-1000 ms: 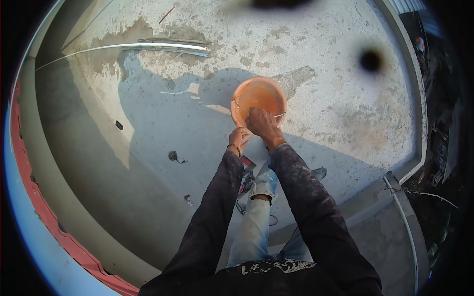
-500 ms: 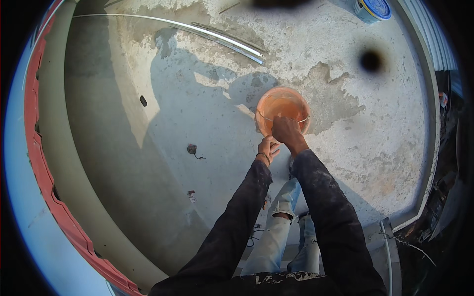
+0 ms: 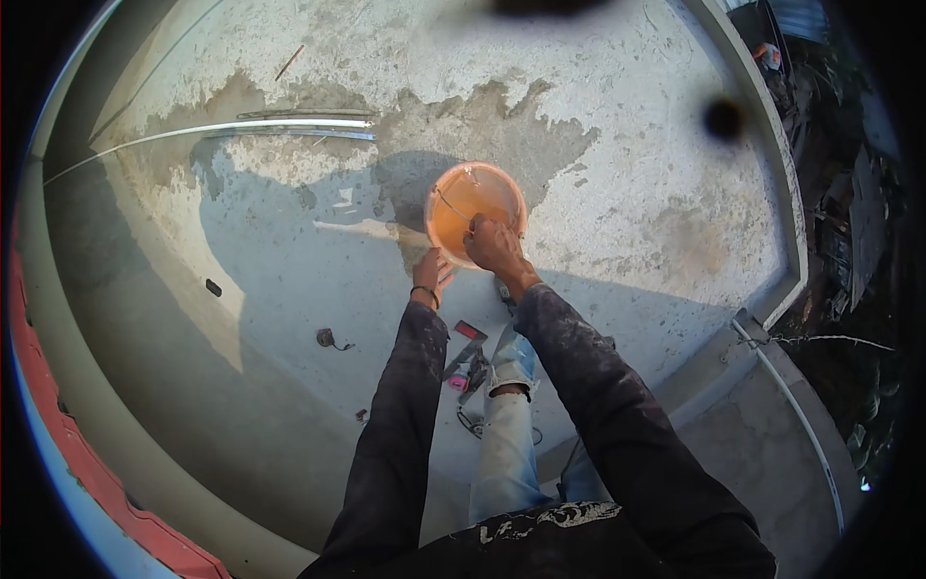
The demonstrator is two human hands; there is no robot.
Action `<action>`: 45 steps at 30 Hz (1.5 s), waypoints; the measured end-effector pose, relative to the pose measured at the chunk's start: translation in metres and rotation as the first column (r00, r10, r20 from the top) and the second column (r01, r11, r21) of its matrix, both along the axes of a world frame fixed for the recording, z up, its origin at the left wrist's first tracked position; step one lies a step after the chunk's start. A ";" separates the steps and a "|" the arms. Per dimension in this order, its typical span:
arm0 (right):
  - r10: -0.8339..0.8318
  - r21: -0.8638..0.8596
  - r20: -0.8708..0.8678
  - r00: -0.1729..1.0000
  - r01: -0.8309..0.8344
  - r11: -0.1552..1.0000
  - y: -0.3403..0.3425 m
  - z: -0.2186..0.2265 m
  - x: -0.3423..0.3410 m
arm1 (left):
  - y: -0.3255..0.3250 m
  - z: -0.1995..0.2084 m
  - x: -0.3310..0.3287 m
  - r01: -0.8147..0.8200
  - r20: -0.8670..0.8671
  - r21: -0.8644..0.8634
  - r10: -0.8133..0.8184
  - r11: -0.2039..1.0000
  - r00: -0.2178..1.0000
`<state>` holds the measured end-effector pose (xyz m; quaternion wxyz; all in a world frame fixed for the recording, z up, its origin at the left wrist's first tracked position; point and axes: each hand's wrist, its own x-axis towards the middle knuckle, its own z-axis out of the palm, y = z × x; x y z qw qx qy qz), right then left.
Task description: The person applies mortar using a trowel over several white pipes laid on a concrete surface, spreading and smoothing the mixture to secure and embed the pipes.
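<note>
An orange bucket (image 3: 436,227) with a thin wire handle (image 3: 451,205) is in front of me, its mouth facing up toward me. Inside are smears of wet-looking residue. My right hand (image 3: 494,243) is closed at the near rim, where the wire handle runs into its fingers. Against the bucket's near left side is my left hand (image 3: 431,272), its fingers stretched out and apart. Its palm is partly hidden. A dark band circles the left wrist.
Long pale strips (image 3: 299,125) lie on the patchy concrete floor (image 3: 656,193). Beside my leg are flat tools (image 3: 463,352) and a pink object (image 3: 458,382). A small dark coiled item (image 3: 328,338) and a black piece (image 3: 213,288) lie at left. A low wall (image 3: 786,212) edges the right.
The view has shifted, so the bucket and both hands sit further left in it. The tools beside my leg have come into sight. Both hands stay at the bucket.
</note>
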<state>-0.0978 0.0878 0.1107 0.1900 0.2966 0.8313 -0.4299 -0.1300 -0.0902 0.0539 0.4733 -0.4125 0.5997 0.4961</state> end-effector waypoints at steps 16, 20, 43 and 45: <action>-0.456 0.029 0.076 0.887 0.456 0.890 0.111 0.002 0.166 | 0.154 0.012 0.091 0.469 -0.053 0.007 -0.468 0.883 0.882; -0.500 0.000 0.044 0.865 0.500 0.866 0.136 0.011 0.210 | 0.182 0.018 0.129 0.499 -0.093 0.038 -0.494 0.866 0.864; -0.618 0.069 0.135 0.774 0.615 0.786 0.231 0.056 0.521 | 0.311 0.066 0.435 0.587 -0.011 0.183 -0.596 0.788 0.803; -0.640 0.038 0.098 0.762 0.639 0.768 0.230 0.060 0.548 | 0.316 0.067 0.460 0.597 0.034 0.172 -0.610 0.784 0.792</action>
